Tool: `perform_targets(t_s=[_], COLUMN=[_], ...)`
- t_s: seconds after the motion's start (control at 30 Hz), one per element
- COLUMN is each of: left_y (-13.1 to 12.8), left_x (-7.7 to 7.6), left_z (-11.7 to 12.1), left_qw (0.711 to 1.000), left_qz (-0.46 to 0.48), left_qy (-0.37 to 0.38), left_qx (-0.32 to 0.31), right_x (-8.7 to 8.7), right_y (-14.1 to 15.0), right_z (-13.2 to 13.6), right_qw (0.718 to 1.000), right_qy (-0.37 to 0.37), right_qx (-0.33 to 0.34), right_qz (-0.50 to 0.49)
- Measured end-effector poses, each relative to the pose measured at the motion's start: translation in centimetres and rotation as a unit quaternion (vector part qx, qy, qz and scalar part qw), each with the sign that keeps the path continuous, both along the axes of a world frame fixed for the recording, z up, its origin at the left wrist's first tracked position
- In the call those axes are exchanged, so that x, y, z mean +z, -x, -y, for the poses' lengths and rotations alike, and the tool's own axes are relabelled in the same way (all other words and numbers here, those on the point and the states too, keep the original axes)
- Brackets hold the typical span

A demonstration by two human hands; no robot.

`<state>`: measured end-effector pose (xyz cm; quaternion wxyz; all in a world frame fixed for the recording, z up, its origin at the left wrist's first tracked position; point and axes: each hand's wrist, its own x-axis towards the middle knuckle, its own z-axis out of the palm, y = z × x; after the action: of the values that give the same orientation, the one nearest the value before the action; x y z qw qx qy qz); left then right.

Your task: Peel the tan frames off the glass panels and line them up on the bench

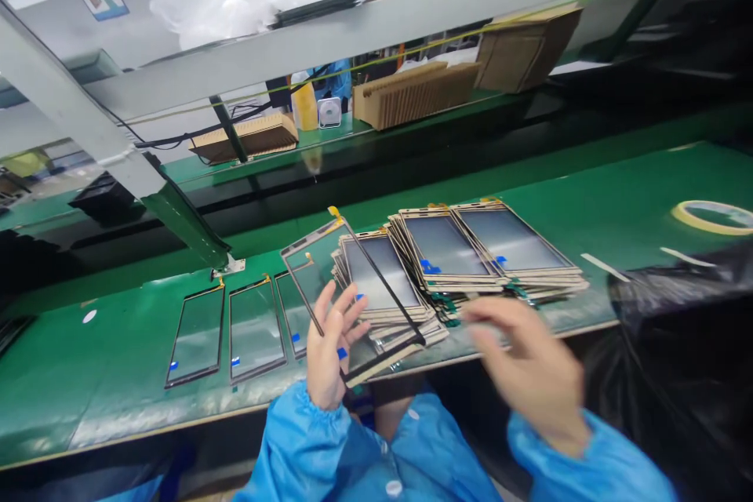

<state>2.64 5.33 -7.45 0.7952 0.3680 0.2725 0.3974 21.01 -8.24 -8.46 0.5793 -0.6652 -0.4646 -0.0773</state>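
My left hand [334,333] supports a clear, black-framed touch screen panel [383,279], tilted up above the bench, with an orange flex tail at its top corner. The fingers show through the glass, and the thumb is by its left edge. My right hand [529,365], slightly blurred, is raised at the bench's front edge, its thumb and forefinger drawn together. Whatever they pinch, if anything, is too small to make out. Behind the hands are stacks of framed display panels [444,243] with blue tabs. More clear panels [197,333] lie in a row on the left.
The green bench [123,345] runs across the view. On its right lie a tape roll [713,217] and white strips [605,267]; a black plastic bag [682,337] hangs over the front edge. A post [182,212] rises at the back left. Cardboard dividers [417,94] stand behind.
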Motion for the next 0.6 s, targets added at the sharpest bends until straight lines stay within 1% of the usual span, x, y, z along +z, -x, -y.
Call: perform_targets(t_s=[0.07, 0.1, 0.13, 0.2, 0.23, 0.3, 0.33, 0.37, 0.4, 0.43, 0.47, 0.5, 0.53, 0.57, 0.6], left_y=[0.1, 0.1, 0.1, 0.1, 0.1, -0.1, -0.3, -0.4, -0.6, -0.6, -0.5, -0.3, 0.0, 0.4, 0.9], left_x=[0.4, 0.4, 0.5, 0.3, 0.2, -0.1, -0.2, -0.2, -0.2, -0.1, 0.1, 0.4, 0.6, 0.8, 1.0], left_z=[-0.1, 0.0, 0.2, 0.6, 0.8, 1.2, 1.3, 1.2, 1.0, 0.6, 0.1, -0.6, -1.3, -2.1, -3.0], left_qw=[0.999, 0.998, 0.997, 0.995, 0.993, 0.990, 0.988, 0.987, 0.986, 0.985, 0.984, 0.983, 0.983, 0.983, 0.984], left_qz=[-0.001, -0.003, -0.007, -0.014, -0.018, -0.023, -0.024, -0.023, -0.019, -0.015, -0.011, -0.009, -0.010, -0.014, -0.024], left_qy=[-0.033, -0.050, -0.065, -0.094, -0.107, -0.127, -0.133, -0.136, -0.137, -0.134, -0.128, -0.118, -0.105, -0.087, -0.066], left_qx=[0.017, 0.024, 0.030, 0.042, 0.048, 0.059, 0.068, 0.080, 0.095, 0.111, 0.127, 0.140, 0.150, 0.159, 0.161], right_x=[-2.1, -2.7, -3.1, -3.1, -2.7, -1.6, -0.7, 0.2, 1.2, 2.1, 2.9, 3.4, 3.7, 3.6, 3.3], right_y=[2.3, 3.0, 3.5, 3.8, 4.0, 4.7, 5.2, 5.7, 5.9, 5.6, 4.8, 3.4, 1.5, -0.8, -3.1], right_z=[-0.5, -0.9, -1.4, -2.3, -2.6, -2.9, -2.6, -2.0, -1.1, 0.2, 1.8, 3.7, 5.8, 8.0, 10.4], right_qw=[0.998, 0.997, 0.996, 0.995, 0.995, 0.994, 0.992, 0.987, 0.975, 0.954, 0.928, 0.907, 0.913, 0.942, 0.988], right_qy=[0.001, 0.003, 0.002, -0.005, -0.006, -0.008, -0.008, -0.003, 0.010, 0.031, 0.057, 0.076, 0.087, 0.074, 0.031], right_qx=[0.049, 0.075, 0.091, 0.094, 0.096, 0.102, 0.115, 0.146, 0.204, 0.278, 0.356, 0.408, 0.397, 0.325, 0.139], right_qz=[0.031, 0.032, 0.026, 0.022, 0.026, 0.043, 0.055, 0.073, 0.093, 0.103, 0.096, 0.072, 0.025, -0.026, -0.063])
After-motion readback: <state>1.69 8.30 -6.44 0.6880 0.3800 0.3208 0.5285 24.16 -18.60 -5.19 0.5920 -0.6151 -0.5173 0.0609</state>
